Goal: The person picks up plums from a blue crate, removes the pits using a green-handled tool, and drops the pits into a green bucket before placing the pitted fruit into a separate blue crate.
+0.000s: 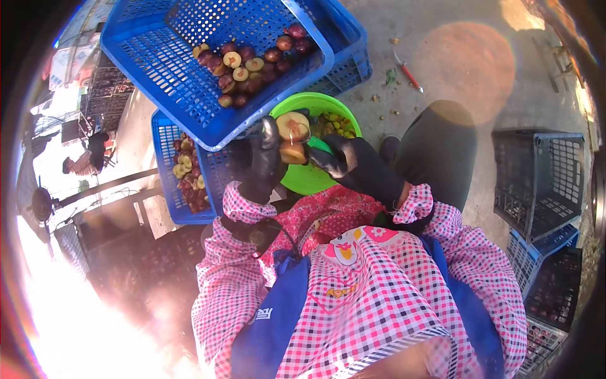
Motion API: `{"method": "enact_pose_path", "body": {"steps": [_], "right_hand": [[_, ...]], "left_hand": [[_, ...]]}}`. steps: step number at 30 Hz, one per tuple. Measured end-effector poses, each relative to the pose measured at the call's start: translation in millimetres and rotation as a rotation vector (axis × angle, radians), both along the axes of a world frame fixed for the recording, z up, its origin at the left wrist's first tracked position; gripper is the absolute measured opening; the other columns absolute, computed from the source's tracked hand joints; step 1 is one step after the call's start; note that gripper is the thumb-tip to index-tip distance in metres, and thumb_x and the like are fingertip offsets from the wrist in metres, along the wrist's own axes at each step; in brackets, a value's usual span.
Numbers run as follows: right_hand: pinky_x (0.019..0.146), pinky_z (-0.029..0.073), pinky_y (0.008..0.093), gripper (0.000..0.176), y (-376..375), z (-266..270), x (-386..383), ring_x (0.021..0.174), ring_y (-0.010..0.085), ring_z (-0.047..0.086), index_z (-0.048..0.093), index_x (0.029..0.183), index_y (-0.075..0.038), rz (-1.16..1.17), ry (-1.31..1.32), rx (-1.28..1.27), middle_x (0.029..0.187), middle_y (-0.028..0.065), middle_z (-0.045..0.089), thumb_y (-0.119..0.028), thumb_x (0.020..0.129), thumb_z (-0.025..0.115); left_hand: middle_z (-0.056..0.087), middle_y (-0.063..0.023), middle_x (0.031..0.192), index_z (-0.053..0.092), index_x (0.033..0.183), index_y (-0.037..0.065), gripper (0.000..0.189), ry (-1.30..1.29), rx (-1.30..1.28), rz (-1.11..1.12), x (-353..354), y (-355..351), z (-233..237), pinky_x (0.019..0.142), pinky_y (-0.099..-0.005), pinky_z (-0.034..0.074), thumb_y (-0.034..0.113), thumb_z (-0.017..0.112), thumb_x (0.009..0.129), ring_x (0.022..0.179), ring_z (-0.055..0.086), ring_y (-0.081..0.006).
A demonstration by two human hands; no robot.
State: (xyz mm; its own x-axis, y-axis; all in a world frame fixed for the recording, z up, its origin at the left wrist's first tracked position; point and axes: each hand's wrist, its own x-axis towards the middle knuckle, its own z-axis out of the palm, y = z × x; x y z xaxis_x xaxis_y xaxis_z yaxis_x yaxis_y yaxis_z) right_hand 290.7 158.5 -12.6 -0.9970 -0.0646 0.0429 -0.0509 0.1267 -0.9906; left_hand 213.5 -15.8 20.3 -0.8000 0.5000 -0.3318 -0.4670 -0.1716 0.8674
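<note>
My left hand (264, 155), in a black glove, is closed on a halved plum (293, 127) with pale flesh and a reddish centre facing up. A second cut piece sits just below it at the fingertips. My right hand (363, 164), also black-gloved, grips a green-handled tool (320, 144); its working end is against or beside the fruit, and I cannot make out its shape. Beneath both hands stands a bright green basin (301, 179) holding many small yellow-green and brown bits. Beyond it, a tilted blue crate (146, 81) contains whole and halved plums (255, 64).
Another blue crate (165, 140) with cut plums stands at left. A red-handled tool (410, 77) and scraps lie on the concrete floor. Dark crates (533, 183) are stacked at right. A person (85, 163) is far left. Glare washes out the lower left.
</note>
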Motion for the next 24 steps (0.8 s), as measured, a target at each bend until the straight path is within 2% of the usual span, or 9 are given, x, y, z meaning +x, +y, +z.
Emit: {"method": "enact_pose_path", "body": {"steps": [1,5,8,12,14,15,17,19,24], "right_hand": [[0.058,0.047,0.0440,0.037,-1,-3,1,0.063,0.0371,0.063,0.064,0.094,-0.003,0.022,-0.036,-0.072,0.068,0.0200,0.062,-0.039,0.089,0.064],[0.058,0.047,0.0439,0.037,5,-1,1,0.064,0.0374,0.063,0.063,0.094,-0.003,0.087,-0.136,-0.150,0.070,0.0200,0.062,-0.039,0.090,0.063],[0.058,0.047,0.0438,0.035,6,4,-3,0.064,0.0374,0.063,0.063,0.096,-0.003,0.009,-0.072,0.000,0.070,0.0202,0.063,-0.037,0.089,0.063],[0.058,0.047,0.0441,0.034,3,-6,-4,0.064,0.0382,0.063,0.062,0.098,-0.003,0.014,-0.042,-0.020,0.070,0.0202,0.063,-0.036,0.089,0.064],[0.058,0.046,0.0376,0.025,5,-2,-4,0.062,0.0307,0.062,0.061,0.100,0.002,0.033,-0.052,0.016,0.073,0.0205,0.062,-0.022,0.090,0.064],[0.058,0.046,0.0376,0.025,5,-4,-4,0.062,0.0307,0.062,0.061,0.100,0.002,0.033,-0.055,0.016,0.073,0.0205,0.062,-0.022,0.090,0.064],[0.058,0.045,0.0386,0.032,4,-7,-5,0.061,0.0302,0.062,0.063,0.095,-0.002,0.027,-0.081,-0.107,0.068,0.0186,0.061,-0.034,0.089,0.063],[0.058,0.045,0.0379,0.031,4,-5,-6,0.061,0.0289,0.061,0.063,0.094,-0.002,0.040,-0.107,-0.117,0.068,0.0181,0.060,-0.033,0.090,0.062],[0.059,0.045,0.0382,0.028,5,-1,-8,0.060,0.0284,0.059,0.063,0.091,-0.001,0.091,-0.197,-0.154,0.067,0.0175,0.059,-0.028,0.091,0.061]], "left_hand": [[0.061,-0.0064,0.104,0.053,0.122,-0.001,0.058,0.126,-0.098,0.064,3,9,5,0.082,-0.0294,0.049,0.051,0.042,0.099,0.094,0.059,-0.0157],[0.062,-0.0062,0.102,0.055,0.119,-0.001,0.060,0.059,0.010,-0.049,-6,-2,-8,0.083,-0.0303,0.049,0.054,0.040,0.099,0.094,0.059,-0.0159],[0.061,-0.0083,0.107,0.055,0.119,-0.001,0.063,0.096,-0.097,0.041,-8,-5,-21,0.086,-0.0326,0.049,0.057,0.041,0.097,0.098,0.060,-0.0180],[0.061,-0.0095,0.110,0.055,0.119,-0.001,0.062,0.036,-0.082,0.097,-8,-4,-26,0.087,-0.0344,0.050,0.056,0.042,0.097,0.100,0.060,-0.0201],[0.061,-0.0096,0.110,0.055,0.120,0.000,0.062,0.076,-0.041,0.109,-6,-1,-23,0.088,-0.0347,0.050,0.056,0.042,0.097,0.100,0.060,-0.0205],[0.061,-0.0099,0.111,0.054,0.121,0.000,0.062,0.076,-0.038,0.078,-5,3,-16,0.089,-0.0350,0.050,0.055,0.042,0.097,0.100,0.061,-0.0205],[0.061,-0.0102,0.112,0.054,0.121,0.000,0.062,0.074,-0.033,0.049,-6,3,-14,0.090,-0.0352,0.050,0.055,0.041,0.097,0.101,0.061,-0.0206],[0.061,-0.0111,0.115,0.054,0.122,-0.001,0.062,0.137,-0.122,-0.050,-11,-3,-18,0.092,-0.0351,0.049,0.055,0.042,0.097,0.103,0.061,-0.0205],[0.062,-0.0101,0.113,0.054,0.121,-0.002,0.062,0.306,-0.237,-0.077,-13,-10,-25,0.090,-0.0337,0.049,0.054,0.040,0.098,0.103,0.060,-0.0189]]}}
